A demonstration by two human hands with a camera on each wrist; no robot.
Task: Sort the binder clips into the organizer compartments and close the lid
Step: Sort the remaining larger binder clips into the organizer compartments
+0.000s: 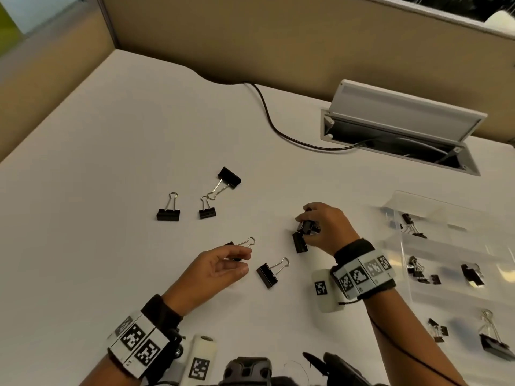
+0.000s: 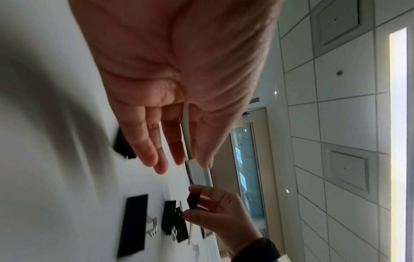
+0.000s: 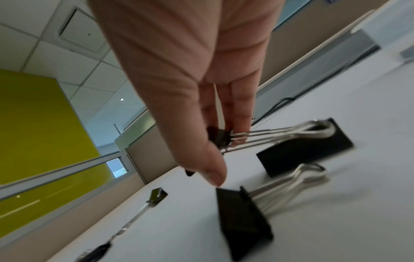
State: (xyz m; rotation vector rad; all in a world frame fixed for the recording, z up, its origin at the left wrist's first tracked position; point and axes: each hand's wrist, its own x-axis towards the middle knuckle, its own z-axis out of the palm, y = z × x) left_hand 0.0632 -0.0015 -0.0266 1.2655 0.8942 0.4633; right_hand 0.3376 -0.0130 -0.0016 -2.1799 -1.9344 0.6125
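Observation:
My right hand [image 1: 305, 224] pinches a small black binder clip [image 1: 307, 227] just above the desk; in the right wrist view this held clip [image 3: 218, 136] sits between thumb and fingers. Another clip [image 1: 300, 242] lies right under that hand. My left hand [image 1: 246, 261] hovers with relaxed fingers and holds nothing, partly covering a clip [image 1: 245, 244] on the desk. One more clip [image 1: 269, 274] lies between my hands. Three further clips [image 1: 168, 213] [image 1: 207, 210] [image 1: 229, 177] lie further out to the left. The clear organizer [image 1: 446, 246] stands at right, several clips in its compartments.
A black cable [image 1: 267, 115] runs across the white desk [image 1: 111, 162] into an open cable hatch [image 1: 401, 135] at the back right. Beige partition walls [image 1: 278, 37] close off the back and left.

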